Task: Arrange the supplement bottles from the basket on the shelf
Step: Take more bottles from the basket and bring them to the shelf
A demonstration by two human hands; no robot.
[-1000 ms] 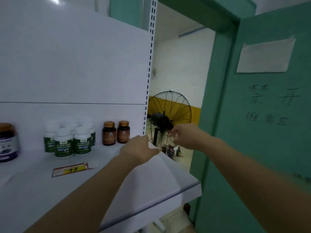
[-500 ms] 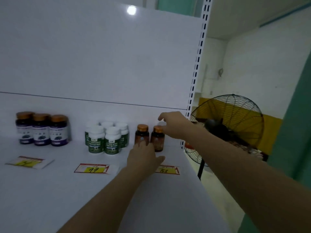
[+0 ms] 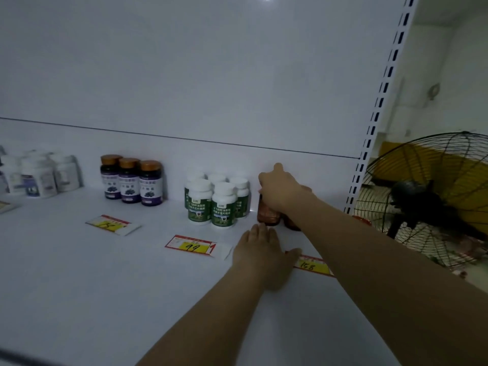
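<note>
Two small amber supplement bottles stand at the back right of the white shelf (image 3: 132, 286). My right hand (image 3: 280, 191) reaches in from the right, and its fingers curl over the cap of the left amber bottle (image 3: 268, 216). The second amber bottle (image 3: 291, 223) is mostly hidden behind my right wrist. My left hand (image 3: 264, 256) lies flat on the shelf just in front of them, fingers straight, holding nothing. The basket is out of view.
Left of the amber pair stand several white bottles with green labels (image 3: 220, 203), three dark purple-labelled bottles (image 3: 132, 183) and white bottles (image 3: 37, 175) at far left. Price tags (image 3: 194, 246) lie along the shelf. A slotted upright (image 3: 380, 101) and a floor fan (image 3: 427, 202) are on the right.
My right hand has dropped from hovering above the amber bottles onto the left one's cap. My left hand stays flat on the shelf. The view has moved closer and leftward.
</note>
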